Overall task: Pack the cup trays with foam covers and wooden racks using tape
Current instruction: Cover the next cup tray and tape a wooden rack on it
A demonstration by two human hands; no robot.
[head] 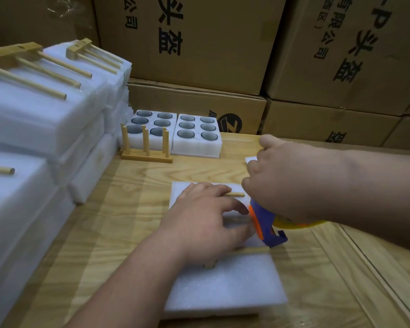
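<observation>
A white foam-covered pack (225, 282) lies on the wooden table (133, 223) in front of me, with a wooden rack (237, 194) lying flat on top. My left hand (204, 221) presses down on the rack and foam with spread fingers. My right hand (277, 178) grips a purple and orange tape dispenser (265, 223), whose head touches the pack's right side beside my left fingertips. Further back stand two foam cup trays (197, 136) holding dark cups, with an upright wooden rack (146, 147) in front of the left one.
Finished foam packs (33, 119) with wooden racks on top are stacked high along the left. Cardboard boxes (199, 43) form a wall behind the table. A small white foam piece (251, 159) lies under my right hand.
</observation>
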